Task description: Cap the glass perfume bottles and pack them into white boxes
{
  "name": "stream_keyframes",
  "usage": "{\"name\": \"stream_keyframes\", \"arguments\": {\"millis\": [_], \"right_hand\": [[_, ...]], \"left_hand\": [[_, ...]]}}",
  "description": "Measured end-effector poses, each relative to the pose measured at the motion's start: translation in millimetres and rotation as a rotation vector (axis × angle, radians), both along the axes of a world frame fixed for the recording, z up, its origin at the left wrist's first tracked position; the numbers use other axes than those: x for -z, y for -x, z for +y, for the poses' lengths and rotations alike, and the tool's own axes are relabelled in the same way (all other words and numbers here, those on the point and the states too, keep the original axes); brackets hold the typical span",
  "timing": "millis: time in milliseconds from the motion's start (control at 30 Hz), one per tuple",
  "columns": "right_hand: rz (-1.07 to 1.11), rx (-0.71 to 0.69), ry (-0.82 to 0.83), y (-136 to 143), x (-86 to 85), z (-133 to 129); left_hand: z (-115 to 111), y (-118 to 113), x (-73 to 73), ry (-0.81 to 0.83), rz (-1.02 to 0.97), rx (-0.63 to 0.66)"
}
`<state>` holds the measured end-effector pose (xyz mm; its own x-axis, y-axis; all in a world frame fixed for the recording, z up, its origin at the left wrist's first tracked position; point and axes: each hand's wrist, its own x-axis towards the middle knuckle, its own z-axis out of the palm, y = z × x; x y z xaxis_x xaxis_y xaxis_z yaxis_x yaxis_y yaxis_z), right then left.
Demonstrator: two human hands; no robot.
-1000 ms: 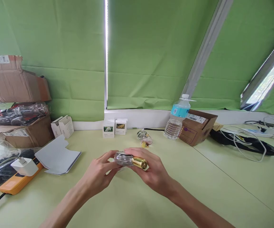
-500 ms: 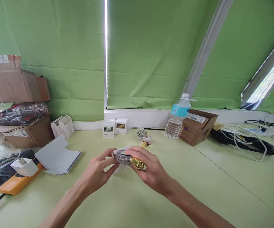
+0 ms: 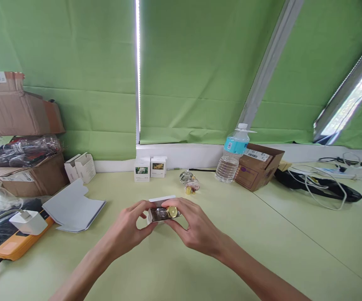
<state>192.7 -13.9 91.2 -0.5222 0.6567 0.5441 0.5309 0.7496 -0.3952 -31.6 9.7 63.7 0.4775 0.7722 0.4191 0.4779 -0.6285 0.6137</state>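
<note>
A small white box [image 3: 150,215] with its flap raised is between my hands, low over the table. Inside its opening lies a clear glass bottle [image 3: 161,212] with a round gold cap [image 3: 172,212] at the right end. My left hand [image 3: 133,223] grips the box's left side between thumb and fingers. Around the gold cap, the thumb and fingers of my right hand [image 3: 193,221] are closed. Behind them, two small glass bottles, one clear [image 3: 186,176] and one pinkish [image 3: 192,184] with a gold cap, stand or lie on the table.
Small picture boxes [image 3: 141,170] stand by the wall. A water bottle [image 3: 228,161] and an open carton [image 3: 254,173] are at back right, a cabled black object [image 3: 319,187] beyond. Left are white boxes [image 3: 86,168], paper [image 3: 74,207], an orange power strip [image 3: 21,242] and stacked cartons [image 3: 43,175].
The bottle has gone from above the box into its opening, its gold cap now facing up toward the camera. My right hand has shifted slightly with it. The view has moved a little.
</note>
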Motion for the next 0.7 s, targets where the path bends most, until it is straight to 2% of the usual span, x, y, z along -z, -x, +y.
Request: {"name": "stream_keyframes", "arguments": {"millis": [467,700], "right_hand": [[-0.025,-0.062,-0.049,3.1,6.2,2.5],[0.010,-0.035,-0.076,4.4,13.7,3.1]], "left_hand": [[-2.2,-1.7,1.5,-0.003,-0.022,0.031],[-2.1,-3.4,6.3,-0.025,-0.022,0.041]]}}
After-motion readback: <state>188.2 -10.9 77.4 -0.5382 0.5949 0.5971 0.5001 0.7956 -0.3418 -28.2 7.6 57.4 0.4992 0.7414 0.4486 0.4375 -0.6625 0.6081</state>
